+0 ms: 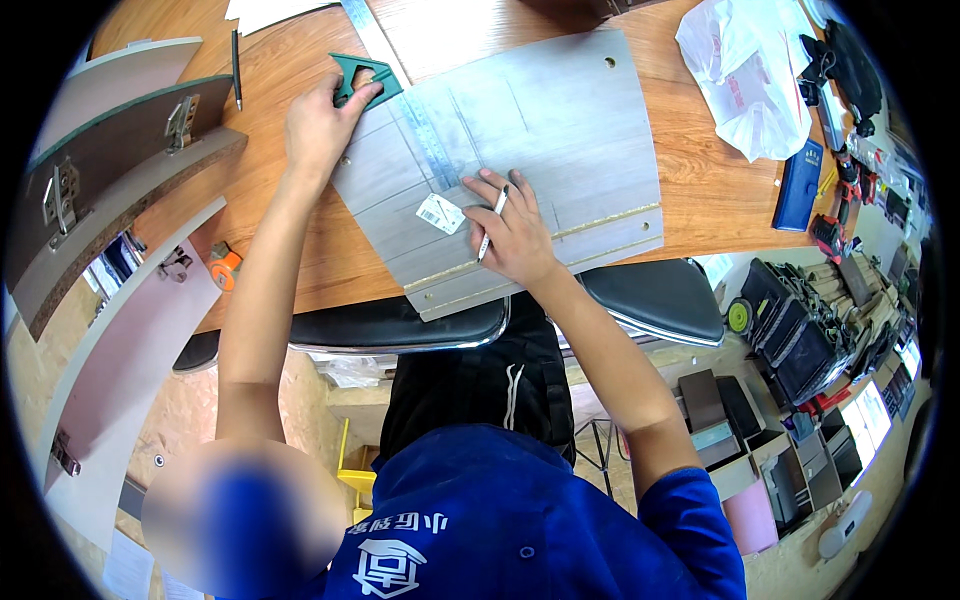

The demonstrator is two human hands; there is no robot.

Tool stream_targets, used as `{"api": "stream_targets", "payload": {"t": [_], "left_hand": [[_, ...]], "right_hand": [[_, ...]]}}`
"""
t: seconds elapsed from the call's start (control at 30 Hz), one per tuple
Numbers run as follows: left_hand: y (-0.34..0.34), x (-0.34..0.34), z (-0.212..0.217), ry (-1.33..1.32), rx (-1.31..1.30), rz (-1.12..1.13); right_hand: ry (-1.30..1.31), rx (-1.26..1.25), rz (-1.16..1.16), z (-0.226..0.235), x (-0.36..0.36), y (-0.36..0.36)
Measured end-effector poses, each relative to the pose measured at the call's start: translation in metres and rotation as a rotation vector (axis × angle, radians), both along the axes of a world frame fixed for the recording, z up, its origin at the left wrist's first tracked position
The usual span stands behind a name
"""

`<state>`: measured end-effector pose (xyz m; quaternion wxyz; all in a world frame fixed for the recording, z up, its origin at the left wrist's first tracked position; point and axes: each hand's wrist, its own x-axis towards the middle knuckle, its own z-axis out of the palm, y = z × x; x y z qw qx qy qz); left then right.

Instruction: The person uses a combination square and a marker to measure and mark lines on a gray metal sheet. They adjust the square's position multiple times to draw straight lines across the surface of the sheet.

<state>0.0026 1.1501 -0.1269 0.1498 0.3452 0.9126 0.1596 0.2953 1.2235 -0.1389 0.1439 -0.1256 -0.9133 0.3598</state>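
A grey wooden panel (580, 120) lies on the table in front of me, with pencil lines, small round holes and a groove along its near edge. My left hand (318, 130) grips the green head of a combination square (392, 90) at the panel's far-left edge. The square's steel blade (428, 138) runs across the panel toward my right hand (518, 238). That hand rests on the panel at the blade's near end, fingers partly spread, with a white pen (484, 247) held between them. Left of these fingers sits a white barcode label (438, 213).
On the wooden table (690, 190) are a white plastic bag (745, 85), a blue notebook (798, 186), a black pen (237, 70) and an orange tape measure (225, 268). Hinged panels (110, 160) stand at left. Black stools (655, 300) sit below the table's near edge; power drills (830, 228) lie at right.
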Motion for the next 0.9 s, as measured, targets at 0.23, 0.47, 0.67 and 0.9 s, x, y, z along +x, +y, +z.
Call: {"api": "stream_targets", "payload": {"t": [0.23,0.47,0.67,0.9], "left_hand": [[0.0000,-0.0017,0.0029,0.008,-0.031,0.007],[-0.0003,-0.0007,0.0016,0.030,0.003,-0.005],[-0.0006,-0.0020,-0.0002,0.011,-0.019,-0.013],[-0.0043,-0.0049,-0.0020,-0.029,0.003,-0.012]], "right_hand": [[-0.036,0.029,0.046,0.0012,-0.0017,0.0024],[-0.089,0.047,0.074,0.0055,-0.0025,0.0030],[-0.073,0.046,0.059,0.0063,-0.0024,0.0016],[-0.058,0.049,0.062,0.0078,-0.0026,0.0026]]}}
